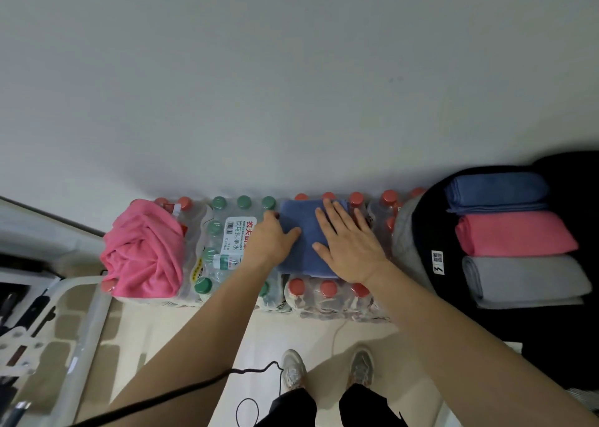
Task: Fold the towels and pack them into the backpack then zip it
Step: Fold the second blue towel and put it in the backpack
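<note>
A folded blue towel [299,248] lies on top of shrink-wrapped packs of water bottles [223,241]. My right hand [348,248] presses flat on its right half, fingers straight. My left hand [272,238] holds the towel's left edge, thumb on top, fingers hidden at the far side. A crumpled pink towel [144,251] sits on the packs at the left. At the right the black backpack [424,232] lies open with three folded towels inside: blue [496,190], pink [515,233] and grey [525,279].
A plain wall rises right behind the bottle packs. A white metal frame [87,313] and dark gear stand at the lower left. A black cable [194,391] and a white one trail over the pale floor near my shoes [327,368].
</note>
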A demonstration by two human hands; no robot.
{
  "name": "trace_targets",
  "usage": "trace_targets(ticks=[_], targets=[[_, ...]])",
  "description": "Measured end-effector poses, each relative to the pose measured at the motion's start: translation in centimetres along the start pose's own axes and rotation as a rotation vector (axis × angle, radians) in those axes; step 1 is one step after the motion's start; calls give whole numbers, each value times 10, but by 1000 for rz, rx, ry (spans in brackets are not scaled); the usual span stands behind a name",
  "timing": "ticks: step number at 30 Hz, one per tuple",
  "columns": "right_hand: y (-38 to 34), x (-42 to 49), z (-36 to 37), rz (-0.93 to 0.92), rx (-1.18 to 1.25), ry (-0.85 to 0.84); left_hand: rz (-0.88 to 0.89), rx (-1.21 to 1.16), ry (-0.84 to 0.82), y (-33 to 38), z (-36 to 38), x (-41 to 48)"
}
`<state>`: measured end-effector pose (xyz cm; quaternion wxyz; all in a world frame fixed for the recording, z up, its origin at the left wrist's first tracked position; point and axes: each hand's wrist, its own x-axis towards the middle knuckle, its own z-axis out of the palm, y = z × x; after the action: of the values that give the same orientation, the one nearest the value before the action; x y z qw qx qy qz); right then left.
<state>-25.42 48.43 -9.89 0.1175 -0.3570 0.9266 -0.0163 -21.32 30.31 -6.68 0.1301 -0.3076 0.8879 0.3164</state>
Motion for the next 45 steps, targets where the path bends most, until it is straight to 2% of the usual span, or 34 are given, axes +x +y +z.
trace_targets(ticks=[3, 6, 7, 9, 11, 14, 16, 18, 22, 24, 27, 29, 34, 37, 45], targets=[[2, 3, -16, -27, 50, -25, 27, -72, -26, 2, 1, -3], [6, 13, -48, -13, 229, 134, 202, -174, -84, 1, -16, -5], [8, 18, -59, -8, 324, 118, 290, -172, -135, 0, -25, -6], [13, 27, -82, -19, 493, -42, 425, -158, -277, 3, -44, -7], [14, 30, -100, -37, 614, -232, 465, -142, -386, 11, -62, -7], [17, 21, -104, -38, 643, -336, 353, -98, -484, 14, -80, -4], [23, 13, -92, 25, 665, -348, 285, 48, -556, 5, -82, -1], [29, 7, -76, 128, 683, -322, 241, 155, -500, -7, -73, 2], [22, 4, -54, 293, 729, -106, 165, 26, -175, -12, -46, 0], [14, 6, -51, 388, 863, -47, 121, -55, -91, -11, -33, 0], [12, 5, -43, 474, 1048, -2, 34, -319, -79, -11, -25, -1], [14, 1, -43, 470, 1118, 32, 37, -466, -85, -14, -26, -3], [12, -16, -51, 495, 1301, 19, 196, -437, -137, -26, -31, -25], [11, -26, -49, 412, 1102, 74, 307, -292, -142, -39, -27, -34], [3, -46, -32, 244, 754, 73, 533, -30, -124, -56, -10, -45]])
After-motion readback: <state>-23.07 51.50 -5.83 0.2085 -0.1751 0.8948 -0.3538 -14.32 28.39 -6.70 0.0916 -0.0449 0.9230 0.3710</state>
